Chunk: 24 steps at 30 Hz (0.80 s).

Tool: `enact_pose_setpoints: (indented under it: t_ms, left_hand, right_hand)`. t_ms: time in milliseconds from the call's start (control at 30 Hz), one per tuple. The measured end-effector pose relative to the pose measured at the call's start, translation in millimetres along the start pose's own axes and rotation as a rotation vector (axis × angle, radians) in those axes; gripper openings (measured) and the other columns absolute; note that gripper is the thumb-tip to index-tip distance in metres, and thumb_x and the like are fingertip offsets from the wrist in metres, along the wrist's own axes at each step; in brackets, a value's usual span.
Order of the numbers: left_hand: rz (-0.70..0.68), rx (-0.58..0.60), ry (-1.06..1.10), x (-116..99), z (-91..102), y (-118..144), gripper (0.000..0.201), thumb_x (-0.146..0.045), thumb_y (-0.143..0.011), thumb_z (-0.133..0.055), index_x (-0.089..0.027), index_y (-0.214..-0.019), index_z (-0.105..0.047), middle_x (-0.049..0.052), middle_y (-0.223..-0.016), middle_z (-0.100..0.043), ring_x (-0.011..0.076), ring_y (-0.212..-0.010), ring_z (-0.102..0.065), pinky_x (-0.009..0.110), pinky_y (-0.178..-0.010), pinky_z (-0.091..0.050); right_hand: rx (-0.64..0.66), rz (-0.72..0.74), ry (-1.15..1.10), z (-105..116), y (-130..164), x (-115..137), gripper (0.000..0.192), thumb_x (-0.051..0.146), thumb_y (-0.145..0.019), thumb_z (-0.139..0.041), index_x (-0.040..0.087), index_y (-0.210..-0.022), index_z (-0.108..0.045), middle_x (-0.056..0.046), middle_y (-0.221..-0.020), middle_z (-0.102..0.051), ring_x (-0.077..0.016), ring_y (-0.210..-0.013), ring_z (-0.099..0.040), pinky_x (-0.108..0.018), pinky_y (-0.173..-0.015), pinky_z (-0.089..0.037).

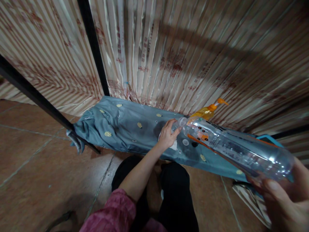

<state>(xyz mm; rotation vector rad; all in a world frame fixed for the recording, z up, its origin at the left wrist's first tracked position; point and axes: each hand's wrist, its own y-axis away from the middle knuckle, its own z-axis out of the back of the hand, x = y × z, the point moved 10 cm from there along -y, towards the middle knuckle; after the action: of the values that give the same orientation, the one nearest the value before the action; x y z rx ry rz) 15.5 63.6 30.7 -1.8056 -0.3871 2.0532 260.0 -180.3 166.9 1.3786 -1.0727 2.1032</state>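
My right hand (287, 199) grips the base end of a large clear plastic bottle (241, 149) with orange and black printing. The bottle lies tilted, its neck pointing left. At its mouth, my left hand (166, 137) pinches a small clear container (178, 123), partly hidden by my fingers. The two openings are close together; I cannot tell whether they touch. Behind the large bottle stands a yellow pump bottle (204, 112) with an orange pump head. Below the necks, a whitish round cap (185, 142) and a small black piece (194, 144) lie on the grey-blue cloth (130, 129).
The cloth with yellow pineapple prints covers a long, low surface against a pleated, patterned curtain (154, 58). Dark metal posts (94, 48) rise at the left. Something white (174, 145) lies under my left hand. A beige bag-like item (251, 199) rests at lower right on the tiled floor (36, 161).
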Motion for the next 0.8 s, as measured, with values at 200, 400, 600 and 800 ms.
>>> enact_pose_setpoints:
  t_ms: [200, 400, 600, 800]
  left_hand:
    - [-0.016, 0.003, 0.002, -1.0, 0.0, -0.2, 0.036, -0.039, -0.099, -0.070, -0.020, -0.129, -0.068, 0.016, -0.138, -0.074, 0.0319, -0.133, -0.070, 0.049, -0.120, -0.054]
    - [-0.002, 0.015, 0.004, 1.0, -1.5, -0.1, 0.038, -0.039, -0.099, -0.070, -0.019, -0.131, -0.067, 0.017, -0.140, -0.073, 0.0321, -0.135, -0.069, 0.049, -0.122, -0.052]
    - [0.008, 0.016, 0.004, 0.8, -1.4, 0.3, 0.037, -0.040, -0.100, -0.069, -0.021, -0.131, -0.067, 0.015, -0.141, -0.073, 0.0312, -0.135, -0.069, 0.049, -0.122, -0.053]
    - [-0.010, 0.002, 0.013, 0.8, -0.7, 0.1, 0.037, -0.041, -0.099, -0.070, -0.020, -0.130, -0.068, 0.016, -0.140, -0.073, 0.0317, -0.135, -0.069, 0.049, -0.121, -0.053]
  right_hand:
    - [-0.017, -0.016, 0.014, 4.0, -3.6, -6.1, 0.089, 0.043, -0.060, -0.097, 0.041, -0.145, -0.074, -0.006, -0.118, -0.079, -0.0256, -0.075, -0.068, -0.041, -0.066, -0.058]
    - [-0.001, 0.004, -0.058, 0.8, -6.6, -1.1, 0.087, 0.038, -0.054, -0.100, 0.040, -0.138, -0.078, -0.005, -0.126, -0.078, -0.0258, -0.089, -0.069, -0.038, -0.073, -0.058]
    - [-0.005, -0.040, -0.046, 2.5, -4.5, -4.3, 0.090, 0.039, -0.055, -0.100, 0.042, -0.142, -0.075, -0.005, -0.132, -0.077, -0.0286, -0.091, -0.071, -0.044, -0.075, -0.061]
    - [-0.021, -0.009, -0.011, 6.9, -10.3, -7.4, 0.092, 0.042, -0.053, -0.101, 0.039, -0.142, -0.076, -0.005, -0.113, -0.078, -0.0250, -0.077, -0.067, -0.043, -0.070, -0.059]
